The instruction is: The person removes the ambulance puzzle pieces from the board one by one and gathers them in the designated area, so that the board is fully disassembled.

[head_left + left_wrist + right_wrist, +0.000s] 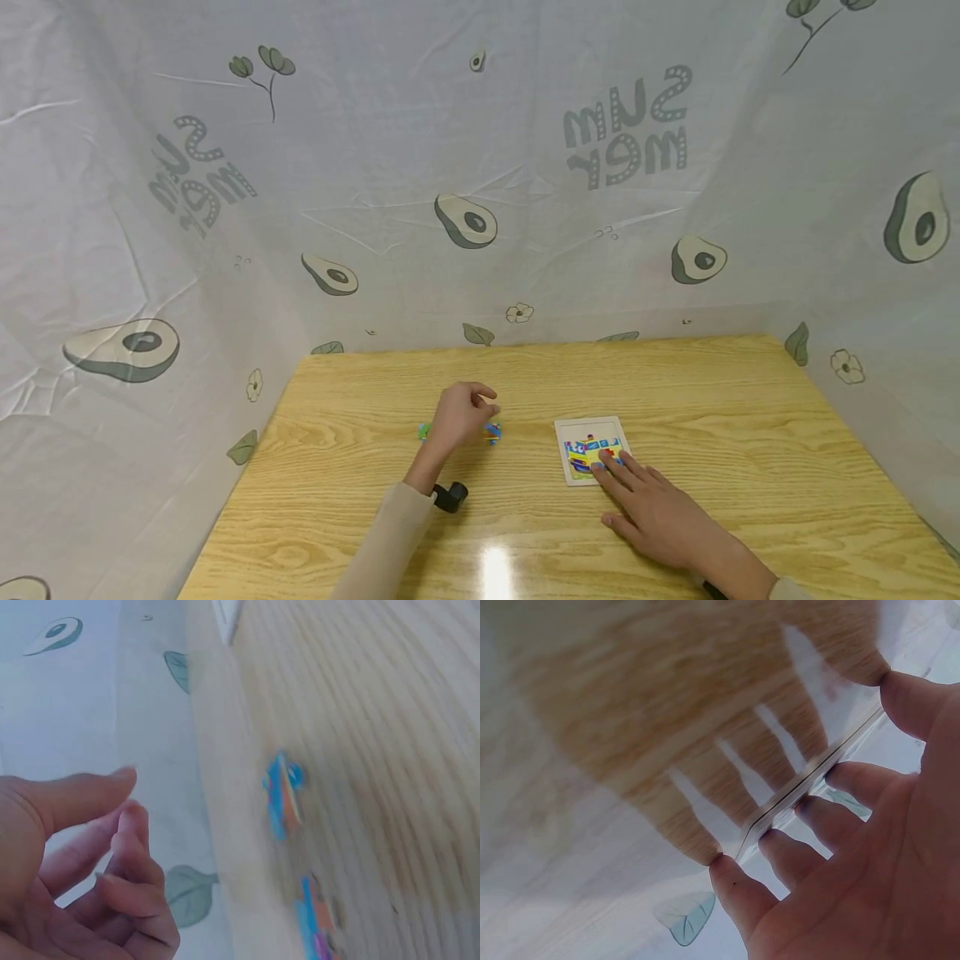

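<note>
A small white-framed jigsaw board [588,427] lies on the table, its lower part covered with colourful pieces and its upper part bare. Straight fingers of my right hand [663,512] rest on its lower right corner; in the right wrist view the fingertips meet the board's edge [784,802]. Over loose puzzle pieces to the left hovers my left hand [461,417], its fingers loosely curled and thumb near the index fingertip, with nothing between them. A blue puzzle piece [492,432] shows beside it, and a green piece [424,431] is partly hidden behind the wrist.
The wood-grain table [345,467] carries a bright reflection near the front. A pale curtain [390,275] printed with avocados and leaves encloses the back and both sides. A black wrist strap mount [452,497] sits at my left wrist.
</note>
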The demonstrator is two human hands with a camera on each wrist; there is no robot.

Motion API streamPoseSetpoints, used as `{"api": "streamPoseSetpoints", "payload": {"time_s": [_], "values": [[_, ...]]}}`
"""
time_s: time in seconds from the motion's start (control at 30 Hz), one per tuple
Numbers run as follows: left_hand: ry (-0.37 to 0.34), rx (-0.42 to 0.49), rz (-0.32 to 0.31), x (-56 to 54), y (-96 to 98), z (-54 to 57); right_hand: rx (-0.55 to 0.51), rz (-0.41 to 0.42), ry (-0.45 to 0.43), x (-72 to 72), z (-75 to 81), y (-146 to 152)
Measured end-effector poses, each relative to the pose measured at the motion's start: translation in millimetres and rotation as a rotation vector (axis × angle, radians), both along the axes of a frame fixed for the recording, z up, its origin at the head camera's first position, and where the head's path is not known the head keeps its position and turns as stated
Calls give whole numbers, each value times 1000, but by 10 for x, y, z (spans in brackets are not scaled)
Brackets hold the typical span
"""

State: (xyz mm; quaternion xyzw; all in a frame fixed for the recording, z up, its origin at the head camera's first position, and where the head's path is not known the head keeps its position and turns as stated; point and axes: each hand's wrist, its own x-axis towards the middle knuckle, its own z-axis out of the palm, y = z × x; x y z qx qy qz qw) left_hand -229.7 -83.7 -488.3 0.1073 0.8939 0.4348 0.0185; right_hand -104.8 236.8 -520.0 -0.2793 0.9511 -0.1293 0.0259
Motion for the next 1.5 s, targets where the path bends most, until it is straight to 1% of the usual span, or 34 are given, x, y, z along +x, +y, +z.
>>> {"api": "streamPoseSetpoints", "payload": {"time_s": [0.1,0.2,0.47,0.6,0.7,0.83,0.93,1.0,1.3,1.5], "values": [[-8,11,-34,-14,76,37,6,5,4,-3,0,-1],[-6,14,-66,-23,176,35,11,7,13,-3,1,-3],[-10,-41,-150,-22,472,-34,5,-4,9,1,12,-13],[-1,-76,-198,0,610,-77,6,-9,9,4,16,-14],[5,-124,-238,27,700,-114,9,-10,10,3,18,-16],[17,-223,-311,66,798,-172,14,-10,10,0,16,-17],[53,-306,-361,88,853,-204,19,-9,10,0,15,-17],[81,-349,-383,98,880,-214,20,-9,12,2,16,-16],[154,-470,-424,94,932,-257,20,-9,28,7,15,-20],[175,-516,-445,83,950,-282,14,-5,35,16,24,-20]]}}
